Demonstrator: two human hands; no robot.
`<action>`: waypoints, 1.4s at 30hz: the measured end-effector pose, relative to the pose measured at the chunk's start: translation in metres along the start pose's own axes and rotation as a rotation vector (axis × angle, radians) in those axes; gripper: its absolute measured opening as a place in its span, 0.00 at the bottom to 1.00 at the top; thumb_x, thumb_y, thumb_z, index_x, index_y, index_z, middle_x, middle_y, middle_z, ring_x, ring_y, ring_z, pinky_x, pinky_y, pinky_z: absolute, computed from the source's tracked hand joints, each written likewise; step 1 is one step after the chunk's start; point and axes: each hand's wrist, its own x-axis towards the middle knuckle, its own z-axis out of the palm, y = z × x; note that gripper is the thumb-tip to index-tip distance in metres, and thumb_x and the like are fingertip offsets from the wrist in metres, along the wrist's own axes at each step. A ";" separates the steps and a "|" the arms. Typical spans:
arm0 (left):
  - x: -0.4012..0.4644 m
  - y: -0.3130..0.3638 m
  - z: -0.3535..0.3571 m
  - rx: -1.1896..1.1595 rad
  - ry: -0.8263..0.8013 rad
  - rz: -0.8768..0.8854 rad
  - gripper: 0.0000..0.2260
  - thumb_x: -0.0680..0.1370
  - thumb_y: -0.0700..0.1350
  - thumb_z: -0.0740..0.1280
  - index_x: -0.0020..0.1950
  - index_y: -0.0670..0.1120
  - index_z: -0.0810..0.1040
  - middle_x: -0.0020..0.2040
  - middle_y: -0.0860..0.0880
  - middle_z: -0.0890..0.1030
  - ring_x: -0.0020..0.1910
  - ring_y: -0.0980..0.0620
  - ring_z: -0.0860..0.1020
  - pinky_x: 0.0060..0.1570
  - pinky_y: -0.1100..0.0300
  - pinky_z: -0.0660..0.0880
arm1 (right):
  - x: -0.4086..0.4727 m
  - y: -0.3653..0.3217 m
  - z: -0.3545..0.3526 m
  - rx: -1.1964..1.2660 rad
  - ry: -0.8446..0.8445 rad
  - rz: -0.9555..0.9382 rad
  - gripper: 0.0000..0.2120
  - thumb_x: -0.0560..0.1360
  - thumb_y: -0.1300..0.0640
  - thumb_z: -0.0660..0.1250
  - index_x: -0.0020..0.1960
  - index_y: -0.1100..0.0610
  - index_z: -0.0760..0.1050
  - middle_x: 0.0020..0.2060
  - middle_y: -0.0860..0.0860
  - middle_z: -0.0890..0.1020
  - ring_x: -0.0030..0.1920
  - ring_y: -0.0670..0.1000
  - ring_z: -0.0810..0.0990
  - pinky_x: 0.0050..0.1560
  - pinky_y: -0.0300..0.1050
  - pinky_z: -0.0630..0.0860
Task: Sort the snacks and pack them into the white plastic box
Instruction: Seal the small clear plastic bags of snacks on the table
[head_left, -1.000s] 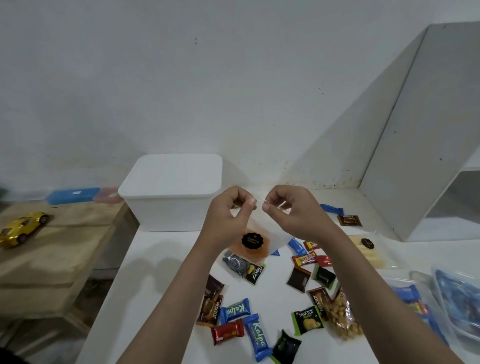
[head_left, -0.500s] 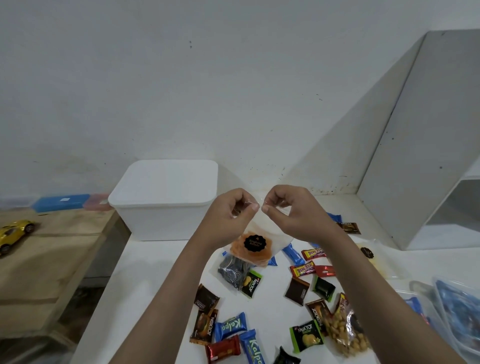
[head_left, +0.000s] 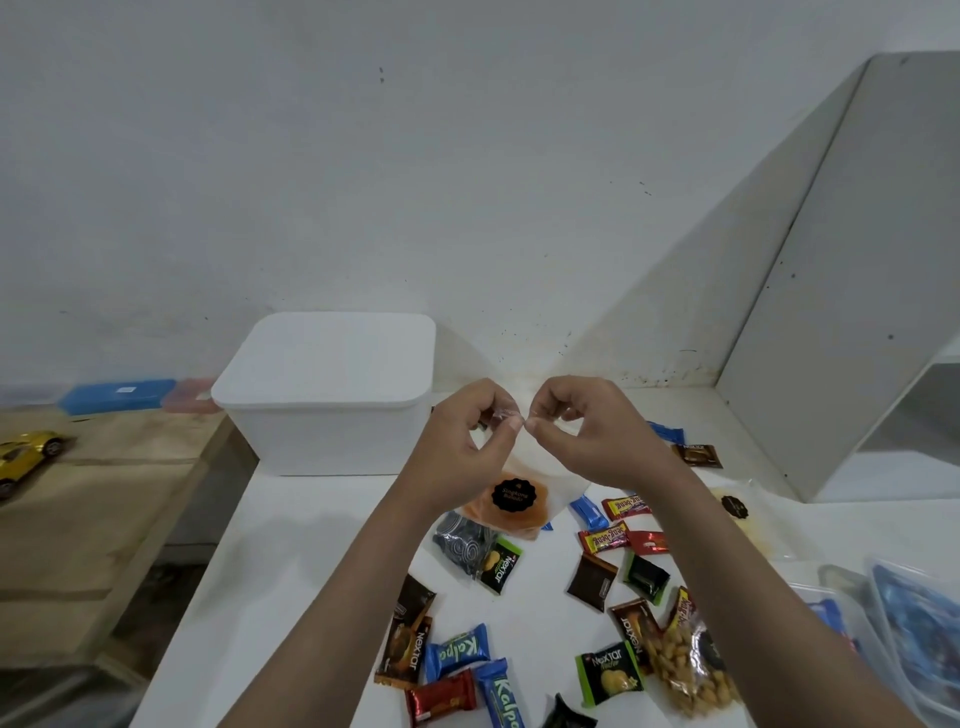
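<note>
Both hands work at the mouth of one clear bag of orange chips (head_left: 511, 506), which hangs in the air above the scattered snacks on the white table (head_left: 311, 545). The left hand (head_left: 460, 441) and the right hand (head_left: 582, 434) each pinch the bag's top edge between thumb and forefinger, their tips almost touching, while the orange contents and a black round label sag below. The step in hand looks like sealing or straightening that mouth before packing. To do it well, the pinches should run outward along the seam from the middle — pressing the air out first, so the bag lies flat. The chips look brittle, so the squeeze belongs on the plastic alone. The white plastic box (head_left: 322, 415) stands just behind and to the left with its lid on; it has to be opened before anything goes in. Small wrapped bars and a bag of nuts (head_left: 685, 670) lie loose near the forearms — a low sweep could scatter them.
</note>
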 end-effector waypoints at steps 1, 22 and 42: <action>-0.001 0.000 -0.001 0.004 -0.001 0.003 0.02 0.74 0.42 0.64 0.41 0.46 0.74 0.37 0.55 0.75 0.36 0.62 0.71 0.41 0.72 0.67 | 0.000 0.000 0.000 -0.005 -0.002 -0.002 0.07 0.73 0.60 0.69 0.38 0.52 0.76 0.33 0.43 0.78 0.39 0.38 0.76 0.41 0.28 0.71; -0.002 -0.004 -0.023 -0.166 -0.005 -0.194 0.03 0.69 0.46 0.67 0.38 0.48 0.77 0.33 0.57 0.77 0.35 0.55 0.74 0.41 0.62 0.71 | -0.005 -0.011 0.005 0.023 0.044 -0.024 0.11 0.73 0.61 0.69 0.37 0.47 0.75 0.35 0.43 0.80 0.44 0.41 0.78 0.46 0.23 0.70; -0.003 -0.002 -0.019 -0.101 0.053 -0.175 0.04 0.72 0.45 0.69 0.38 0.49 0.79 0.37 0.53 0.82 0.37 0.49 0.76 0.38 0.66 0.69 | 0.000 -0.016 0.010 0.017 0.059 -0.049 0.03 0.73 0.57 0.71 0.40 0.52 0.79 0.35 0.40 0.80 0.42 0.41 0.79 0.44 0.30 0.74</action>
